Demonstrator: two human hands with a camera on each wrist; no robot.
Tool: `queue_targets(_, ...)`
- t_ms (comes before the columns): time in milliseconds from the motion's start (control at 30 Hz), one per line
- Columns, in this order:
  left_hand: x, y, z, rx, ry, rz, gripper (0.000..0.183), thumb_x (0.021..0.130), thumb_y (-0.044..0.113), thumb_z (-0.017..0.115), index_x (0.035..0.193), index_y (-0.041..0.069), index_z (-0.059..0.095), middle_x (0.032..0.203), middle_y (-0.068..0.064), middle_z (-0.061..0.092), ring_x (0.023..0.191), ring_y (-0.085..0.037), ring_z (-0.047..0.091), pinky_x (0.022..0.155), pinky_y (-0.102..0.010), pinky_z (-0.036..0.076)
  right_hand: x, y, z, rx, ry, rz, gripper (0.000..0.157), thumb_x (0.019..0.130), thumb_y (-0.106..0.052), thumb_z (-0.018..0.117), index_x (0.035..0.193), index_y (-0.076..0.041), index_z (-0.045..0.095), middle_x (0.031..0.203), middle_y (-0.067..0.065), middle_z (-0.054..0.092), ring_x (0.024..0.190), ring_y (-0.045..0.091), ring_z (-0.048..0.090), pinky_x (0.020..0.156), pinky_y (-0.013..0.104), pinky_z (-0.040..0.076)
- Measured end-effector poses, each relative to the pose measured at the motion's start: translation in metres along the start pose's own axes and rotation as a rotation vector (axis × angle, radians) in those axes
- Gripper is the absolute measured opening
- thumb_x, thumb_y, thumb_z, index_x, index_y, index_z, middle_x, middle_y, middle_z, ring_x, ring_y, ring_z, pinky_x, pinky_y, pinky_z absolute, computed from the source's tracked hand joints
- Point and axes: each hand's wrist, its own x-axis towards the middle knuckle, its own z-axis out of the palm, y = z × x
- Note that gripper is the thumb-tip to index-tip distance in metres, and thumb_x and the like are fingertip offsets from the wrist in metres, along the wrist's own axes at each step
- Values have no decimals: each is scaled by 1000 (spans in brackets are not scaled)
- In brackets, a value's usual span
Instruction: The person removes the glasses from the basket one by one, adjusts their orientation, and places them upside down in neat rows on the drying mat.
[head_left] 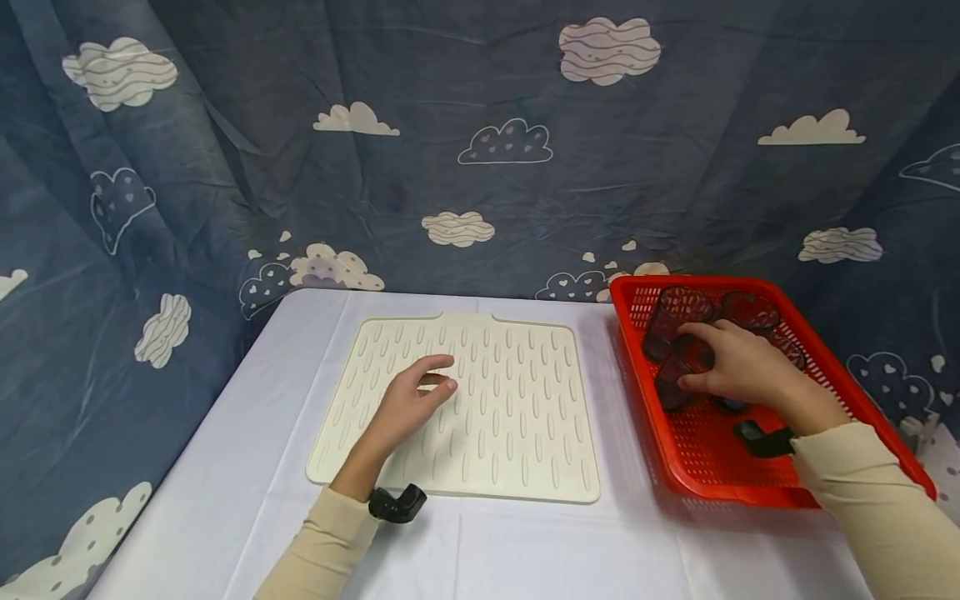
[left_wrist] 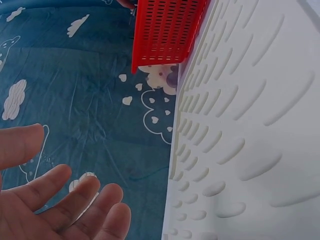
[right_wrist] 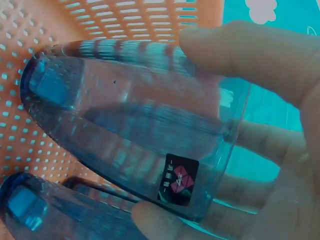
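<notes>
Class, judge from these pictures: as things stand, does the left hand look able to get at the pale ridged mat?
Probably yes. The left hand hovers over the pale ridged mat, its fingers hold nothing, and nothing visible stands between them.

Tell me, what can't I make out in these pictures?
- Head view: the right hand covers part of the glasses in the red basket, so I can't count them surely.
- Right wrist view: the fine print on the label is too small and blurred to read.
- Left wrist view: the top edge cuts off the basket; the left and bottom edges crop the left hand.
</notes>
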Motion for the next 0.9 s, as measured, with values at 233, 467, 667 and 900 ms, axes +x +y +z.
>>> queue_targets(233,-1,-1,-2,0,2,4,43,96,20,65,137,10,57,139,-7,61,118,-26,65,99,-45,53,-8,3,-7,59,72,-7,84,73,-41,86,138,-3,49,126,34,53,111,48,53,91,72,44)
queue_targets(467,-3,-1,-4,6,-6,0,44,96,21,64,138,10,56,141,-8,59,120,-26,64,100,-45,52,-19,9,-24,137,129,26,88,74,-45,85,138,1,45,132,35,47,116,51,46,92,74,40)
queue_targets(667,-4,-3,-5,-4,-9,4,44,96,21,64,138,9,56,141,-9,59,120,-28,64,100,-45,53,-33,10,-38,195,184,67,89,75,-48,84,138,1,43,129,31,51,110,47,51,84,69,43)
queue_targets(900,-7,-9,-8,-14,-5,1,43,97,20,64,138,10,56,141,-9,59,118,-28,65,99,-45,53,-45,9,-46,276,299,206,97,80,-52,78,147,1,33,129,35,51,95,50,62,66,54,53)
